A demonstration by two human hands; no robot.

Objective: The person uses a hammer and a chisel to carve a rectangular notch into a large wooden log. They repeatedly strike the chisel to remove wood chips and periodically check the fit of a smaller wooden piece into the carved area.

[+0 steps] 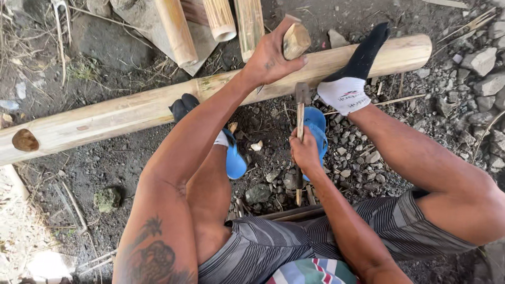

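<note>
Head view, near to far: right hand (304, 151) gripped a chisel (300, 113), blade end against the bamboo pole (131, 111). Blue sandals (235, 160) lay on gravel ground (357, 158). Socked foot (351, 79) rested on pole. Left hand (271, 58) clasped a wooden block (295, 40) above pole. Cut bamboo pieces (220, 18) lay beyond.

Bamboo pole (131, 113) smooth, pale, matt; hammer (301, 113) dull metal head, wooden handle; sandals (235, 160) glossy blue plastic.
</note>
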